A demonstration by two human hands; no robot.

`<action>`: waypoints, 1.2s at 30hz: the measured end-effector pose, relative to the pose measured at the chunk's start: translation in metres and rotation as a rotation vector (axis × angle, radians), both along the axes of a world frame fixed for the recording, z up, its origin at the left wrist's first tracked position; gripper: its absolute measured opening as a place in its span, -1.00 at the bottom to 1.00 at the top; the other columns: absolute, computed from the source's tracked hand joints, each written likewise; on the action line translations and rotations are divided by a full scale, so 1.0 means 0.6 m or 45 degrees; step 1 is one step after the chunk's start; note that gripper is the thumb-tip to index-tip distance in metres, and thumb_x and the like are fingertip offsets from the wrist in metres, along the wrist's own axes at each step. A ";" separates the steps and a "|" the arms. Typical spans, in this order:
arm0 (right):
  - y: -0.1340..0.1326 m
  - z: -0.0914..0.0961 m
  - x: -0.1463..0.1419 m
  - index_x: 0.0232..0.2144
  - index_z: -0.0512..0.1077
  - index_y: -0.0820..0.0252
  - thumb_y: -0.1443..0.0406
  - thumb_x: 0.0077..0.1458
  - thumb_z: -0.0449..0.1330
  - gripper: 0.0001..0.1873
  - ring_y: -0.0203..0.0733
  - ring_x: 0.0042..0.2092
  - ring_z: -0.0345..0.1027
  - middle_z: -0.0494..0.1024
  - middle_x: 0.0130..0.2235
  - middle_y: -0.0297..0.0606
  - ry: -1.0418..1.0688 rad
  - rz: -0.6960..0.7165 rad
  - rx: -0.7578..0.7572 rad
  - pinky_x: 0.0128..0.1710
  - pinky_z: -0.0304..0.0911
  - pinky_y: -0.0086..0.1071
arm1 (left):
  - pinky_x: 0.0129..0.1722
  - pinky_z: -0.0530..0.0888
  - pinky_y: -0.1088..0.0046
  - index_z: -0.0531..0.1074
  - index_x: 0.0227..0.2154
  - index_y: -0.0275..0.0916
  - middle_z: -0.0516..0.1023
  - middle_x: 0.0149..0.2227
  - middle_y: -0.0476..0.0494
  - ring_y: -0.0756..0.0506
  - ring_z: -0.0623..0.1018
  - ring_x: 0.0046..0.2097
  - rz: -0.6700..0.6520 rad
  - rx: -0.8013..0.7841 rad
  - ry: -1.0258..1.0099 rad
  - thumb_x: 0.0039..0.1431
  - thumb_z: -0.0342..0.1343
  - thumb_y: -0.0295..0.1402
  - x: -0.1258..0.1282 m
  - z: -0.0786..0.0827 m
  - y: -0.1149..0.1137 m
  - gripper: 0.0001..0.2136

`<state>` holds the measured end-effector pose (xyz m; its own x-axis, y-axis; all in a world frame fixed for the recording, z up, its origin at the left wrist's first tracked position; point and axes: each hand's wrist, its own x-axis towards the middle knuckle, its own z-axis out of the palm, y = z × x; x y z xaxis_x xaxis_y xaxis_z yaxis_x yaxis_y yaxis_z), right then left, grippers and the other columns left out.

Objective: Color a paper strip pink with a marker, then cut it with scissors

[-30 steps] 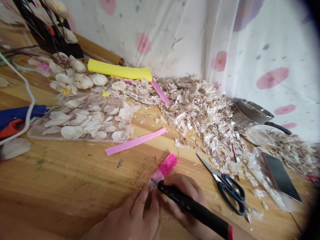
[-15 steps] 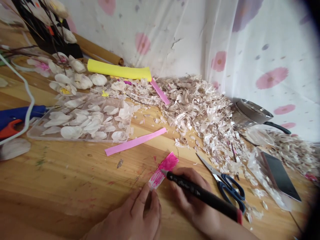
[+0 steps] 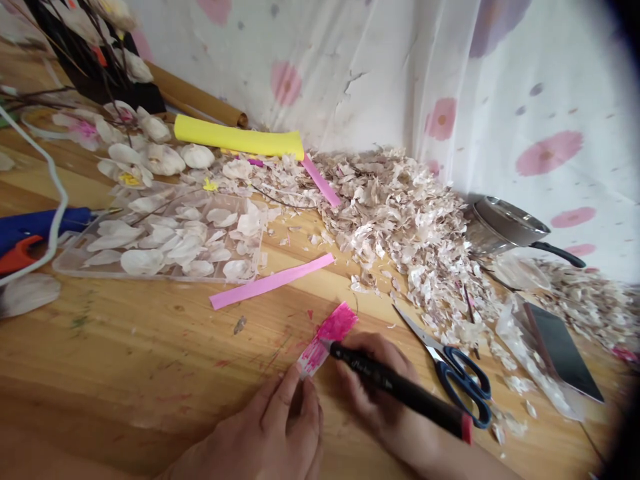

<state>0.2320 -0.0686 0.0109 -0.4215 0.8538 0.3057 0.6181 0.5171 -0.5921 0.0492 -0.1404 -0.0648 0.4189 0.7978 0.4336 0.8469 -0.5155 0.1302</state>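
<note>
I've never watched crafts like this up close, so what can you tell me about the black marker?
The black marker is a long, slim pen with a dark, matte-looking barrel, faint script lettering near its tip and a red band at the far end. It is held at a slant in the right hand, with its tip at a paper strip streaked bright pink.

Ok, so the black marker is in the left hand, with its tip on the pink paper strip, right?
Not the left hand: the head view shows the black marker in the right hand, its tip on the pink paper strip. The left hand is pinching the strip's lower end.
</note>
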 end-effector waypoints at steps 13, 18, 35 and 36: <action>0.000 -0.001 -0.002 -0.27 0.40 0.11 0.35 0.15 0.17 -0.93 -0.24 -0.42 0.49 0.59 -0.40 -0.32 0.022 -0.081 -0.015 -0.42 0.40 -0.45 | -0.16 0.62 0.27 0.48 0.00 -0.25 0.56 0.01 -0.32 -0.23 0.59 -0.04 -0.104 -0.104 0.046 0.23 -0.01 -0.38 -0.009 -0.006 -0.005 -0.68; 0.002 0.002 -0.003 -0.30 0.39 0.11 0.38 0.14 0.16 -0.92 -0.27 -0.47 0.47 0.57 -0.44 -0.34 0.034 -0.056 -0.026 -0.46 0.37 -0.48 | -0.29 0.64 0.35 0.46 0.01 -0.25 0.55 0.03 -0.33 -0.26 0.57 0.00 -0.147 -0.131 0.098 0.24 -0.03 -0.38 -0.013 -0.014 -0.008 -0.68; 0.004 0.003 -0.002 -0.30 0.36 0.10 0.37 0.11 0.17 -0.91 -0.27 -0.49 0.47 0.57 -0.46 -0.36 0.036 0.035 0.010 -0.49 0.36 -0.47 | -0.28 0.64 0.34 0.44 0.02 -0.27 0.56 0.02 -0.35 -0.23 0.59 -0.02 -0.090 -0.067 0.055 0.28 -0.11 -0.38 -0.011 -0.009 -0.005 -0.66; 0.005 0.002 -0.001 -0.29 0.37 0.10 0.37 0.11 0.17 -0.91 -0.27 -0.50 0.46 0.56 -0.46 -0.36 0.030 0.018 0.005 -0.49 0.36 -0.47 | -0.29 0.64 0.35 0.45 0.02 -0.27 0.56 0.02 -0.34 -0.24 0.58 0.00 -0.114 -0.081 0.074 0.27 -0.10 -0.39 -0.011 -0.011 -0.006 -0.66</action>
